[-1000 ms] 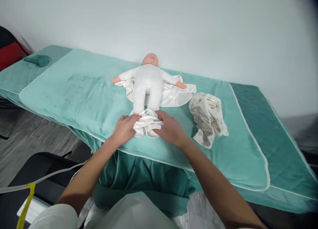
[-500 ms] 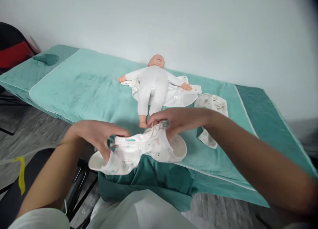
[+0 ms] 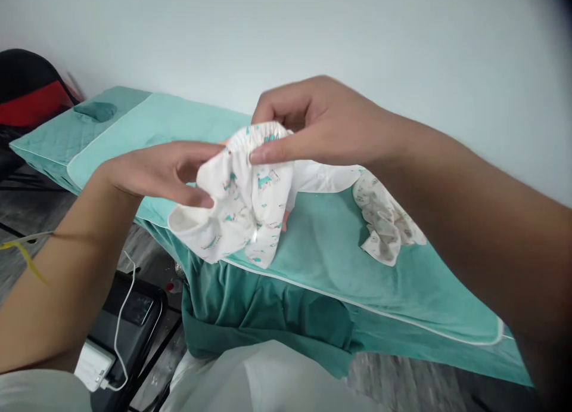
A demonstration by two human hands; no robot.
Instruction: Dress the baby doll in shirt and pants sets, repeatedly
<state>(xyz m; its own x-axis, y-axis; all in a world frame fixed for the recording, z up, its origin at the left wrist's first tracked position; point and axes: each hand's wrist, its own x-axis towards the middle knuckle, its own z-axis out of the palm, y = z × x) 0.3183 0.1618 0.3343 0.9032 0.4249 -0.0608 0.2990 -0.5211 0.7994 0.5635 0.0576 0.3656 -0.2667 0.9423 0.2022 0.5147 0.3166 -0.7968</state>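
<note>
Pants [image 3: 236, 203] have risen since the earlier frame and hang above the near edge of the bed [image 3: 330, 239], waistband [image 3: 266, 135] pinched by the right hand [image 3: 333, 123]; the left hand [image 3: 154, 169] touches their side (partly hidden, I cannot tell whether it grips).

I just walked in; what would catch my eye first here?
Probably the small white printed garment held up near the centre: the right hand pinches its gathered edge, and the left hand is at its left side. Behind it stretches a green-covered bed, with a crumpled patterned cloth lying to the right.
</note>
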